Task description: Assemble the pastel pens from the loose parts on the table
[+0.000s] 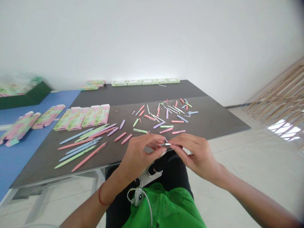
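Observation:
My right hand (pixel 196 152) pinches a thin white pen refill (pixel 167 144) between thumb and fingers, just past the table's front edge. The refill lies level, and its dark narrow end points left toward my left hand (pixel 142 150). The fingers of that hand curl around this end; what they pinch there is too small to make out. A bit of purple shows behind the refill. On the table beyond lie loose pen parts: a pink barrel (pixel 178 132), a green barrel (pixel 140 130), pink front sections (pixel 126 139) and several white refills (pixel 154 117).
Whole pens (pixel 89 156) in several colours lie to the left. Behind them stand open pen boxes (pixel 89 117). More boxes (pixel 146 82) line the back by the wall. A dark green bin (pixel 35 94) sits on the blue surface (pixel 63 98) at far left.

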`<move>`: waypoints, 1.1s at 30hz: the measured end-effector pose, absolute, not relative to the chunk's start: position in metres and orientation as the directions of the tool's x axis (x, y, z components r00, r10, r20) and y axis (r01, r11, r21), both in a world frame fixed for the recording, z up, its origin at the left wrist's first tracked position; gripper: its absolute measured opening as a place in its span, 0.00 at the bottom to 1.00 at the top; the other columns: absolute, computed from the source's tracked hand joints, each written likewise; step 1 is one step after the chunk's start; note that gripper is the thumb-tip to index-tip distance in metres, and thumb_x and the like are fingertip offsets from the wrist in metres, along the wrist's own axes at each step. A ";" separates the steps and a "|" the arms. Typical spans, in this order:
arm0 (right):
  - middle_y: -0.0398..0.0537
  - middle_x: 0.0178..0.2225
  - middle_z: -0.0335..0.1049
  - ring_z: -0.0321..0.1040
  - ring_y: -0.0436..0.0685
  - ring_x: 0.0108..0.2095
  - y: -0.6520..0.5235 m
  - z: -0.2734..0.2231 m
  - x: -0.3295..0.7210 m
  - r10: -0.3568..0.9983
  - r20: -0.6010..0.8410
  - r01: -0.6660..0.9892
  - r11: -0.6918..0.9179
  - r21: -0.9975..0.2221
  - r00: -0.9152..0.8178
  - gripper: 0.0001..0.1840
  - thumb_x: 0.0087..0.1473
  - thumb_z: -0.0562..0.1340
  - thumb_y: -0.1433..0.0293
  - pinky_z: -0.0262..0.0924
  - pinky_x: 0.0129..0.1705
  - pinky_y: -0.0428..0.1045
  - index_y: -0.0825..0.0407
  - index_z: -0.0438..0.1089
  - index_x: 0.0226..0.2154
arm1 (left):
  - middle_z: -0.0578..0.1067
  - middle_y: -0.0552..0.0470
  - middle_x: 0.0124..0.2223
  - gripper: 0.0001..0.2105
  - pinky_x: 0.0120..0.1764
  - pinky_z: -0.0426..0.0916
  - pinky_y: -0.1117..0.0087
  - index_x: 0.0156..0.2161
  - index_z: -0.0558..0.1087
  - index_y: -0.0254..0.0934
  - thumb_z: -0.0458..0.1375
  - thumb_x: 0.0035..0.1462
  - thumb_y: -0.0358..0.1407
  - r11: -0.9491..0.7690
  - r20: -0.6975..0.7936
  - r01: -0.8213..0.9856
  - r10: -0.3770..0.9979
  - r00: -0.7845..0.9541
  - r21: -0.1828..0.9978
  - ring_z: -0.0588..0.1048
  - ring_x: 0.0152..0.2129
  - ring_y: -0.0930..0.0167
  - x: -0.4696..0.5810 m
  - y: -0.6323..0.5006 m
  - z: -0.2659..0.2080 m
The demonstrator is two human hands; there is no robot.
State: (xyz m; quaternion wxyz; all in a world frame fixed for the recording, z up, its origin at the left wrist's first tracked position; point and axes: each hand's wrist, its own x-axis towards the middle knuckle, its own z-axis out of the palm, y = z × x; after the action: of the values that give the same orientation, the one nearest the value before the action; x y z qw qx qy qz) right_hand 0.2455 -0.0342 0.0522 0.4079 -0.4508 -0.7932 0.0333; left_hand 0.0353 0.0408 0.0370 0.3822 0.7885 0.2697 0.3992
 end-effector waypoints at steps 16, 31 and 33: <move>0.46 0.36 0.81 0.74 0.53 0.31 -0.029 0.030 0.240 0.827 0.551 0.646 0.482 -0.591 -0.113 0.06 0.66 0.64 0.74 0.67 0.33 0.48 0.49 0.77 0.41 | 0.83 0.45 0.48 0.12 0.40 0.73 0.64 0.50 0.82 0.40 0.57 0.70 0.36 -0.396 0.362 0.877 0.886 0.288 0.273 0.82 0.42 0.60 -0.057 0.084 -0.021; 0.48 0.37 0.83 0.74 0.53 0.30 0.003 0.011 0.226 0.857 0.500 0.604 0.465 -0.647 -0.125 0.05 0.65 0.65 0.72 0.63 0.29 0.48 0.50 0.79 0.39 | 0.82 0.46 0.49 0.07 0.46 0.71 0.64 0.48 0.75 0.38 0.56 0.72 0.36 -0.544 0.394 0.683 0.835 0.384 0.487 0.80 0.44 0.63 -0.051 0.075 -0.021; 0.47 0.37 0.83 0.73 0.53 0.29 0.003 0.013 0.224 0.842 0.524 0.605 0.487 -0.630 -0.132 0.05 0.65 0.65 0.72 0.64 0.30 0.48 0.50 0.79 0.39 | 0.83 0.48 0.47 0.06 0.46 0.71 0.67 0.47 0.75 0.39 0.57 0.72 0.37 -0.562 0.409 0.627 0.826 0.389 0.539 0.81 0.42 0.65 -0.051 0.061 -0.008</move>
State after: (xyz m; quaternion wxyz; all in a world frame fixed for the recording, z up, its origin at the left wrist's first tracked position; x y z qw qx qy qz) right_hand 0.2243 0.0032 0.0135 0.4420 -0.4887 -0.7402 0.1338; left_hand -0.0514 0.0613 -0.0079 0.1502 0.8197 0.4432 0.3304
